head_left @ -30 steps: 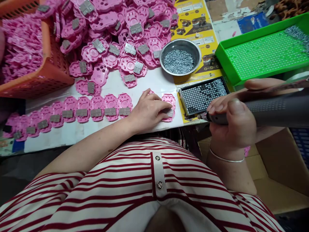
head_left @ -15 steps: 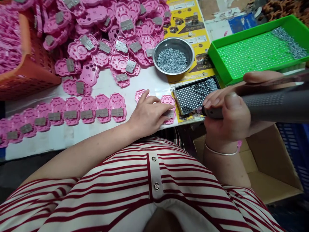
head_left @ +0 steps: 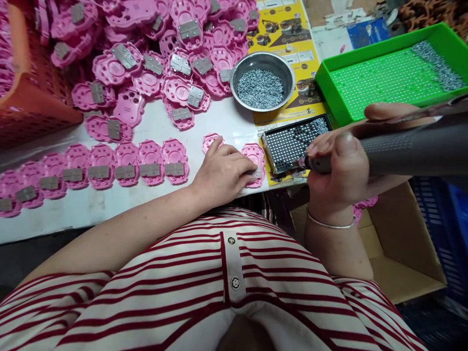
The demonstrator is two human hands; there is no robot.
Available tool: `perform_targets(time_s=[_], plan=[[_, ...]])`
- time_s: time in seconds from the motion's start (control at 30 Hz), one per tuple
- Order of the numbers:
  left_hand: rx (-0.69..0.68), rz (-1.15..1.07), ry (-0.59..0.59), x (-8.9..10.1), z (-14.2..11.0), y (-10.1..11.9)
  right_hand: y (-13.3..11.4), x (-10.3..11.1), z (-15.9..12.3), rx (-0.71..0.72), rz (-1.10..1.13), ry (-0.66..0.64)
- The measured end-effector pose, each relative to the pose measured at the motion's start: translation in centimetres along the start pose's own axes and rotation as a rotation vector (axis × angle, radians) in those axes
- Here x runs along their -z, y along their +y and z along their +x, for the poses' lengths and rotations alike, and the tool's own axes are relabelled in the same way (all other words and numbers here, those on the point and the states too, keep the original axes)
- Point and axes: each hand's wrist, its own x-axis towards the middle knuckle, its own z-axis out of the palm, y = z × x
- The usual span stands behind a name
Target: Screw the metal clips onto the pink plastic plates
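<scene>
"Hands first, pls. What's each one doing?"

"L hand (head_left: 221,175) is spread low, fingertips resting on a pink plastic shell (head_left: 252,153) w/ a metal plate on it; can't tell if thumb's pinching the edge. R hand (head_left: 338,168) is wrapped round the front end of a grey electric screwdriver (head_left: 405,148). Hands are apart, approx level."

"Where's the driver tip?"

"Over the near edge of the black screw tray (head_left: 269,157), just beside the shell. Can't tell if it's touching a screw."

"How'd the shell handle?"

"Light, prob. stiff, thin-walled, a bit slick; too much force might crack it. Best hold = outer rim, fingers clear of holes. Metal plate looks hard & flat, so OK to press on, but might slide if loose."

"& the driver?"

"Heavier, I'd guess, nose-heavy if held too far back. Grip fwd on the body, as R hand does. Screws are tiny & slippery, so best picked by the tip, not fingers."

"What's nearby?"

"2nd pink shell (head_left: 212,142) just past L hand, partly hidden. Row of plated shells (head_left: 126,153) off to the left on the white table cover (head_left: 226,117)."

"Further out?"

"Steel bowl (head_left: 260,62) of loose screws (head_left: 260,88) behind the black tray, green tray (head_left: 331,97) w/ more screws to its right. Heap of pink shells (head_left: 133,12) far left, by the orange basket (head_left: 40,112)."
</scene>
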Motion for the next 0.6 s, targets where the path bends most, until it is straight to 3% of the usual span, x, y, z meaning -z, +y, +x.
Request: perform_targets(time_s=[0.17,0.6], plan=[[0.017,-0.029,-0.007,-0.02,0.01,-0.09,0.67,-0.26,-0.18,0.05,0.014,0.067],[0.042,-0.072,-0.038,0.0,0.05,-0.31,0.57,0.18,-0.18,0.044,0.015,0.014]])
